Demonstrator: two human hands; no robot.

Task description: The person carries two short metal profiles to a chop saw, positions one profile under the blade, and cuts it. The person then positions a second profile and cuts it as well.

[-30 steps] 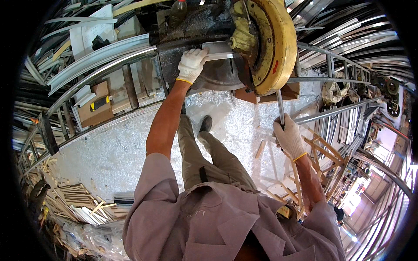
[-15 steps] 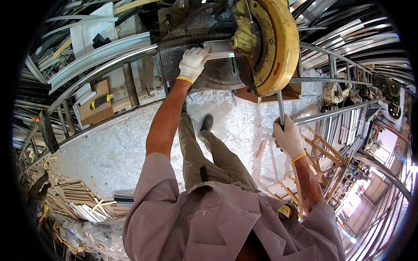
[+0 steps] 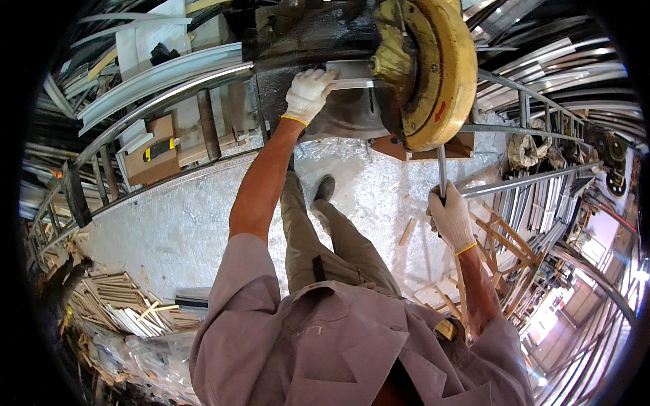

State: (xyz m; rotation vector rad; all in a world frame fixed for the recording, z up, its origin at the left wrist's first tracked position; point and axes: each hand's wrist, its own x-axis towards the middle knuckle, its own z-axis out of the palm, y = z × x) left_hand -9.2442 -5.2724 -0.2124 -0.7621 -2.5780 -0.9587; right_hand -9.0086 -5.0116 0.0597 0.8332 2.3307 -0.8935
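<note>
A yellow chop saw (image 3: 455, 81) with a rounded blade guard stands at the far side, right of centre. My right hand (image 3: 451, 216), in a white knit glove, is wrapped round the saw's straight metal handle (image 3: 442, 169). On the dark saw table (image 3: 274, 88) lies a short silver metal profile (image 3: 352, 84), its right end running up to the saw head. My left hand (image 3: 308, 96), gloved too, grips the profile's left end, the fingers bent over it. The blade and its contact with the profile are hidden behind the guard.
A metal rack frame (image 3: 169, 88) extends left of the saw, with a long white profile (image 3: 162, 78) and a yellow-black utility knife (image 3: 160, 149) on it. Metal lengths (image 3: 562, 74) are stacked at right. Wood strips (image 3: 112, 298) lie at lower left, a wooden frame (image 3: 504, 237) at right.
The whole view has shifted slightly, so the scene sits a little further right. Both hands keep their holds on the profile and the saw handle.
</note>
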